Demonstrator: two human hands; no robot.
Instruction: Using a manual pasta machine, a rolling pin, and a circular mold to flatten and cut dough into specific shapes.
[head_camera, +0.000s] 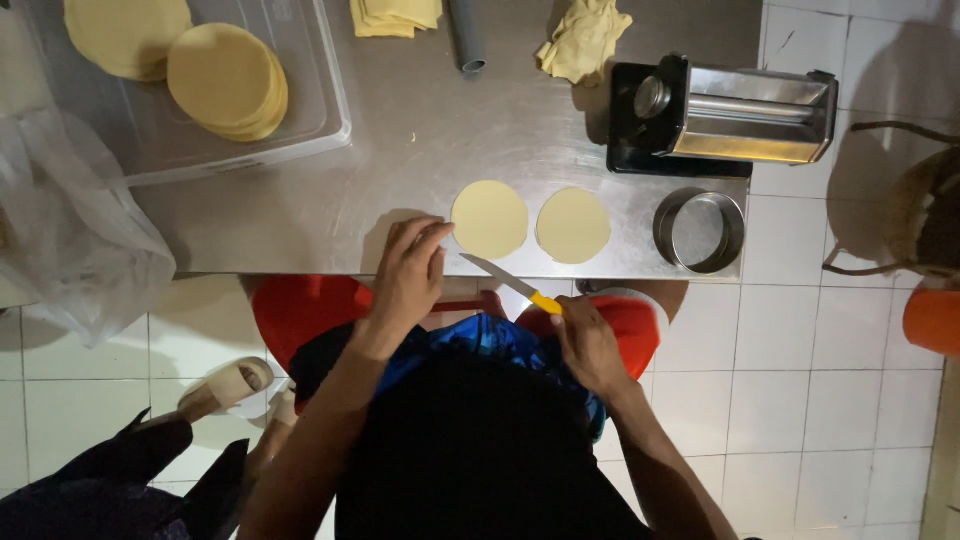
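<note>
The left hand (408, 275) lay on the steel table (400, 170), fingers loosely together, tips just touching the edge of the nearer dough round (489, 218). The right hand (590, 345) was closed around the yellow handle of a knife (515, 283), blade pointing toward that same round. A second dough round (572, 225) sat just beside it, with the ring cutter (699, 230) to the right. It looked like the lifting stage (cutting done, I'd say), which called for a flat blade slid gently underneath. Further back stood a pasta roller (735, 112) and a clear tray (240, 130) of stacked rounds (225, 80); white floor tiles (800, 380) showed below.
</note>
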